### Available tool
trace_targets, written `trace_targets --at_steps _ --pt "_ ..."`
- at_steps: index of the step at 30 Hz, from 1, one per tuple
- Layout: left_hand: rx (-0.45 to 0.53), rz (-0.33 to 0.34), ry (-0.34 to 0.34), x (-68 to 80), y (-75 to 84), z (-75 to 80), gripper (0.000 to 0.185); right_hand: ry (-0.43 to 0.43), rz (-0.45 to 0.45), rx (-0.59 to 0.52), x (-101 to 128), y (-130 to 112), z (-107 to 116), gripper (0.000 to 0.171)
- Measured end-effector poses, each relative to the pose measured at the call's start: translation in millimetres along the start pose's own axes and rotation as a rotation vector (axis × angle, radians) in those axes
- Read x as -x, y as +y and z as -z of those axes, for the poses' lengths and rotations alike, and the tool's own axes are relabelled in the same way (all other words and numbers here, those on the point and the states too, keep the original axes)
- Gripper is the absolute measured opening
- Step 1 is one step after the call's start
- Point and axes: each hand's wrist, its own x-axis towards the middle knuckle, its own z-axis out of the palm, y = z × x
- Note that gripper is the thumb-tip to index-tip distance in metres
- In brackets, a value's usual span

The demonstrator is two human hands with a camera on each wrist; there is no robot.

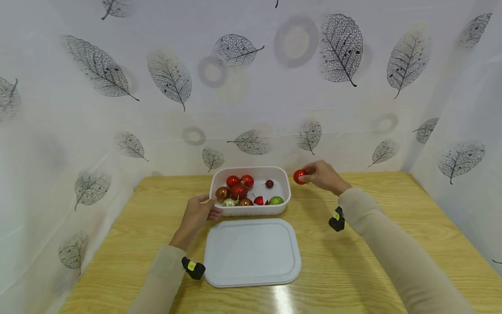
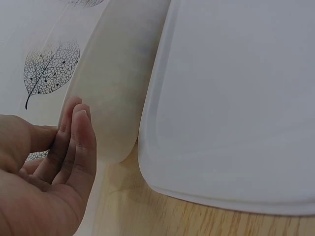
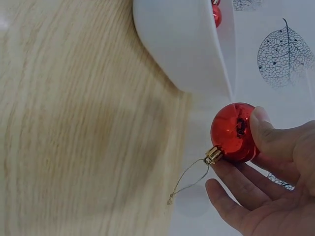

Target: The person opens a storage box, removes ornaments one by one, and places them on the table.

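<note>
Overhead, the head view shows a white rectangular plastic tub [image 1: 282, 185] on a light wooden table [image 1: 392, 226], loaded with red, copper, gold and green baubles; a flat white plastic lid [image 1: 252, 252] lies just beside it at 6 o'clock. The left hand [image 1: 198, 214] rests with straight fingers against the tub's corner at 7 o'clock. The right hand [image 1: 323, 175] pinches a shiny red round bauble [image 1: 300, 176] just off the tub's rim at 3 o'clock. From the left wrist view, the left hand [image 2: 44, 172] lies open, fingertips [image 2: 81, 115] touching the tub wall [image 2: 115, 88], the lid [image 2: 236, 98] alongside. From the right wrist view, thumb and fingers of the right hand [image 3: 266, 182] close on the bauble [image 3: 234, 132], held clear of the tub [image 3: 182, 44]; its gold cap [image 3: 213, 155] and thin string loop [image 3: 189, 179] hang free.
</note>
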Motion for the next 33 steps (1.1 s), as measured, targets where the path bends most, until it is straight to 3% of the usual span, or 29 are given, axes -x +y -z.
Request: trace_targets --at_steps 14,33 --pt "0.002 -0.005 0.000 2.1 2.2 -0.2 0.042 0.021 -0.017 -0.024 -2 29 -20 0.034" --pt "0.004 -0.011 0.001 1.2 1.1 0.3 0.043 0.001 -0.015 -0.028 -3 37 -32 0.038"
